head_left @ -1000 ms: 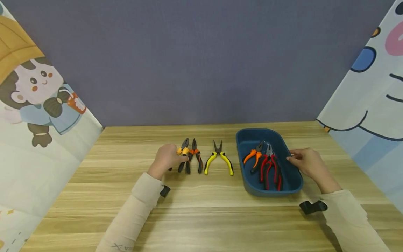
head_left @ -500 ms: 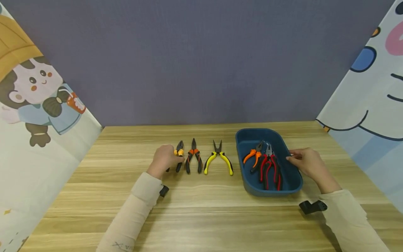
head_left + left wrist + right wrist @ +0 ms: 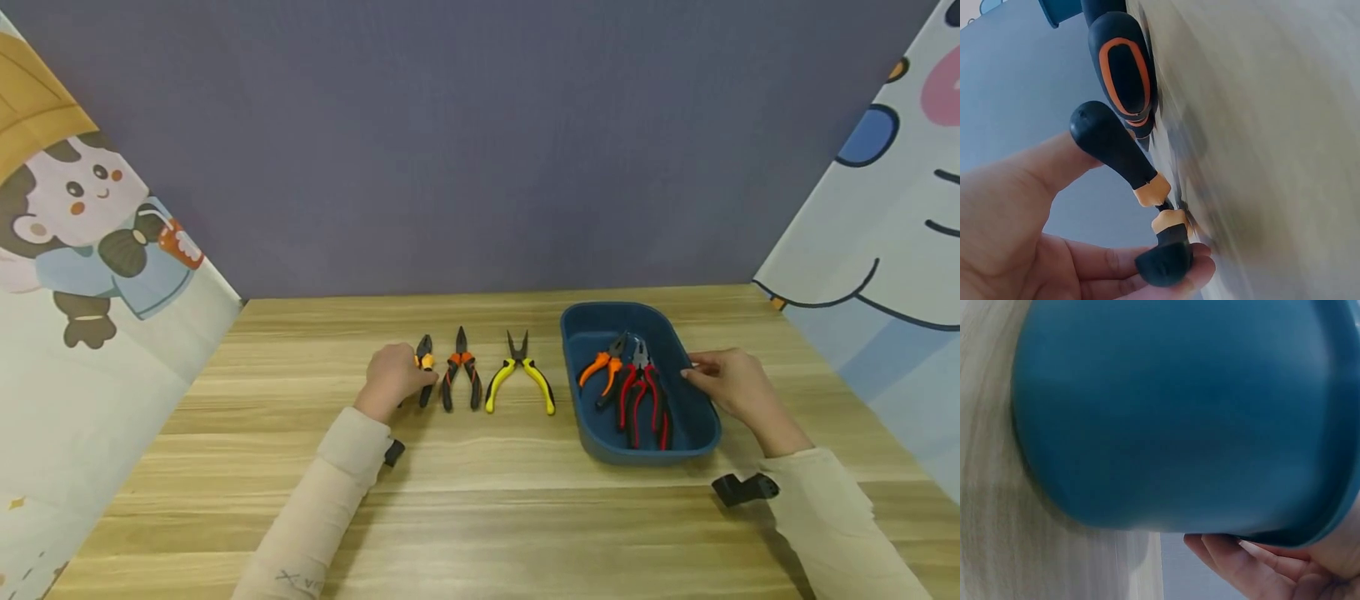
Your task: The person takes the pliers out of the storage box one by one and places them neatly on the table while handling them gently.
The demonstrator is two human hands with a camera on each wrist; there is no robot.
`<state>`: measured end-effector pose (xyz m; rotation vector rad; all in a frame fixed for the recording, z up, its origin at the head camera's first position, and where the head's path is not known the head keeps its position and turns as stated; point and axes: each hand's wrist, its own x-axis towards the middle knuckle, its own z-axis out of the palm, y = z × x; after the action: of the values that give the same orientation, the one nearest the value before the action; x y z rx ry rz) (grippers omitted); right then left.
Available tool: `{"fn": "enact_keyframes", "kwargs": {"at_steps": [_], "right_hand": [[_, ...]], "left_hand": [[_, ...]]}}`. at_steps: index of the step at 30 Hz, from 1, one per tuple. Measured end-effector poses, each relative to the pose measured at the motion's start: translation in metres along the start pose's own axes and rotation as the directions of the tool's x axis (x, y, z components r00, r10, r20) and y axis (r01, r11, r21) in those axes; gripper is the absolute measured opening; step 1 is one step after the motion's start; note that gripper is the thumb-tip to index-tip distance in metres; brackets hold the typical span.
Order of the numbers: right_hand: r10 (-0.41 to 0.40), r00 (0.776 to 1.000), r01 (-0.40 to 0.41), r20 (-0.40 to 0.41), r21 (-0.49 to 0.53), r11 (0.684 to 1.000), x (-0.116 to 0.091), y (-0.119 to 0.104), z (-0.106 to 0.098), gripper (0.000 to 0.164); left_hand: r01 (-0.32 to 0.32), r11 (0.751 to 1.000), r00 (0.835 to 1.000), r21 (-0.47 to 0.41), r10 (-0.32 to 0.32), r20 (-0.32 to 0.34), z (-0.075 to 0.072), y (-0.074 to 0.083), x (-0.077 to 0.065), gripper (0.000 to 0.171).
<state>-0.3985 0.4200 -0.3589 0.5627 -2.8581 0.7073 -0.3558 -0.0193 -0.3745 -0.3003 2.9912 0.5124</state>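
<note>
My left hand (image 3: 393,379) grips a pair of pliers (image 3: 425,345) with black handles and yellow-orange collars, low over the table. In the left wrist view the thumb lies along one black handle (image 3: 1113,144) and the fingers curl round the other. Just right of it lie long-nose pliers with black and orange handles (image 3: 461,363), then needle-nose pliers with yellow and black handles (image 3: 519,362). My right hand (image 3: 731,379) pinches the right rim of a blue plastic bin (image 3: 692,423). In the right wrist view its fingers (image 3: 1232,559) press against the bin's outer wall.
Inside the bin lie orange-handled pliers (image 3: 603,367) and red-and-black-handled pliers (image 3: 641,392), overlapping. A grey wall (image 3: 480,150) closes off the back of the wooden table (image 3: 480,517). Cartoon-printed panels (image 3: 112,250) flank both sides.
My left hand has shifted a little left with the yellow-collared pliers, away from the black-and-orange pair, and the pliers now stand more upright in the head view. The right hand stays on the bin.
</note>
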Motion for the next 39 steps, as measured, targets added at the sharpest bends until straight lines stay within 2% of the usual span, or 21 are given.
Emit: {"fn": "enact_keyframes", "kwargs": {"at_steps": [10,22,29,39], "right_hand": [[0.003,1.000,-0.003,0.010,-0.008,1.000,0.002,0.000,-0.001,0.035],[-0.013,1.000,0.013,-0.005,0.007,1.000,0.002,-0.001,-0.003,0.033],[0.009,1.000,-0.009,0.019,-0.002,1.000,0.002,0.000,-0.001,0.035],[0.002,1.000,-0.002,0.007,0.004,1.000,0.001,-0.001,0.000,0.033]], "left_hand": [[0.053,0.998,0.998,0.039,-0.054,0.011,-0.001,0.005,0.004,0.037],[0.081,0.991,0.996,0.105,-0.083,0.017,0.000,0.010,0.006,0.040],[0.071,0.990,0.997,0.122,-0.074,0.020,0.002,0.011,0.004,0.039],[0.061,0.992,0.997,0.115,-0.066,0.042,0.002,0.011,0.001,0.037]]}}
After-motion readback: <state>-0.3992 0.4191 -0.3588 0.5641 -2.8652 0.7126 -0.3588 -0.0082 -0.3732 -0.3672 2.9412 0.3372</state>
